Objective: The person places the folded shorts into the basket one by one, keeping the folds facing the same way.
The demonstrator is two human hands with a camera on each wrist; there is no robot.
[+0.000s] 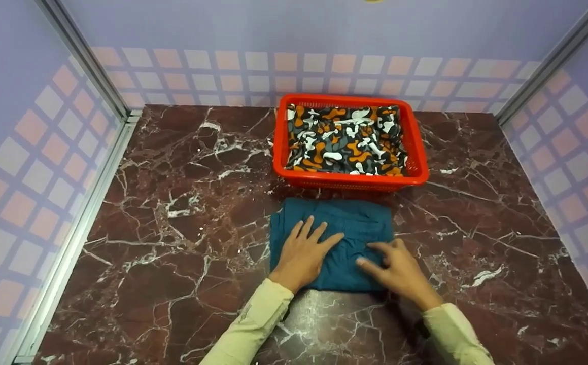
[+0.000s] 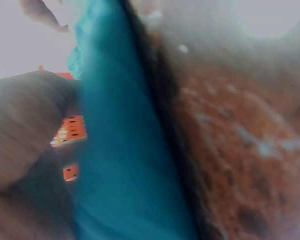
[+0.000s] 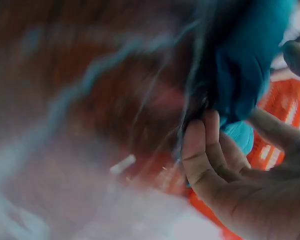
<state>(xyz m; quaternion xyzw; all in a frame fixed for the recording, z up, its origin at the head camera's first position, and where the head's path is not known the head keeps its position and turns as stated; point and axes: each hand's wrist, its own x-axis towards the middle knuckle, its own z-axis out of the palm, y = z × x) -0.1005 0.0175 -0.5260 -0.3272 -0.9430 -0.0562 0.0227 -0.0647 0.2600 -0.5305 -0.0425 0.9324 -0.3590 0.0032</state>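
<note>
A folded teal garment (image 1: 352,215) lies on the marbled tabletop, with a gathered, waistband-like strip across its upper part. My left hand (image 1: 301,253) rests on its left half with the fingers spread and straight. Over the right side is my right hand (image 1: 400,268), its thumb and index finger apart above the cloth. In the right wrist view, the other fingertips (image 3: 195,135) are loosely bent right at the edge of the garment (image 3: 245,70). The left wrist view shows the garment's side (image 2: 125,140) close up and blurred.
Just beyond the garment stands a red plastic basket (image 1: 349,180) holding cloth (image 1: 344,142) patterned in black, orange, white and grey. Panels with pink and white squares (image 1: 342,63) enclose the brown marbled table (image 1: 182,203) at the back and both sides.
</note>
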